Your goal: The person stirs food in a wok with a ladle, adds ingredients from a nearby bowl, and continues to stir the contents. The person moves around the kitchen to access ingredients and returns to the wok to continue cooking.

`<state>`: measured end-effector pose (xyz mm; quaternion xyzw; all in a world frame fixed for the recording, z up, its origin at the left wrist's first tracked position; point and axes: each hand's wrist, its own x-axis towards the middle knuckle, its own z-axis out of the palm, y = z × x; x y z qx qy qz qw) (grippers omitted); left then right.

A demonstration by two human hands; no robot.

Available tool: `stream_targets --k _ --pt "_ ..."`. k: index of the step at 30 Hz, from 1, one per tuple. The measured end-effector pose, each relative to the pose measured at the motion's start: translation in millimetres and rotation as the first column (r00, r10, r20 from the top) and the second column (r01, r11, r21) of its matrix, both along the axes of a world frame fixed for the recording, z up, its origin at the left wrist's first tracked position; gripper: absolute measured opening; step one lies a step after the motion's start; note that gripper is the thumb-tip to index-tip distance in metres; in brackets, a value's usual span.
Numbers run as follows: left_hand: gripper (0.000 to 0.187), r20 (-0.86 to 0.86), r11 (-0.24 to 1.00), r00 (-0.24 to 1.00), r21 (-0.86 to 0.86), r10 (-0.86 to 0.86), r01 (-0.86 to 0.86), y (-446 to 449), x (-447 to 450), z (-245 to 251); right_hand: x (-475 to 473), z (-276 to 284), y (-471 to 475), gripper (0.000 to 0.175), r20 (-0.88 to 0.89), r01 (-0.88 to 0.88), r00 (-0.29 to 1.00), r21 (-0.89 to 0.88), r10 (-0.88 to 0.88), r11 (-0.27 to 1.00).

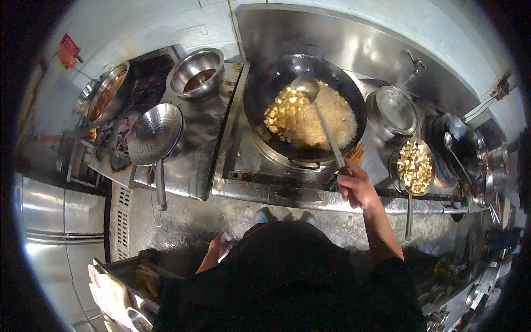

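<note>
My right hand (356,186) grips the handle of a long metal ladle (327,126). The ladle's bowl rests among pale diced pieces (282,110) in a large black wok (257,83). Foaming, bubbling oil (327,120) covers the right part of the wok's contents. Down by my left side, my left hand (220,247) is closed around a white cloth or paper (226,240). A bamboo brush (356,153) lies beside the wok, partly behind the ladle handle.
Left of the wok are a steel bowl of dark liquid (199,81) and a perforated strainer (155,135) whose handle overhangs the counter edge. Rightward stand a round steel pot (396,110) and another strainer heaped with diced pieces (415,168). A tap (415,64) juts from the backsplash.
</note>
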<state>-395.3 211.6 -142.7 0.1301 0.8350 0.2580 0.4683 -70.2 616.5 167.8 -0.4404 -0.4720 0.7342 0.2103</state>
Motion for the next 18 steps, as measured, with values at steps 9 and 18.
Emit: stream_targets --k 9,18 --pt "0.032 -0.222 0.976 0.959 -0.167 -0.177 0.141 35.9 45.0 133.9 3.2 -62.8 73.1 0.067 0.624 -0.361 0.756 0.649 -0.197 0.669" --pt "0.053 -0.187 0.954 0.943 -0.173 -0.276 0.245 -20.6 40.0 56.8 -5.0 -77.3 18.2 0.042 -0.213 -0.11 0.973 -0.114 0.084 0.987"
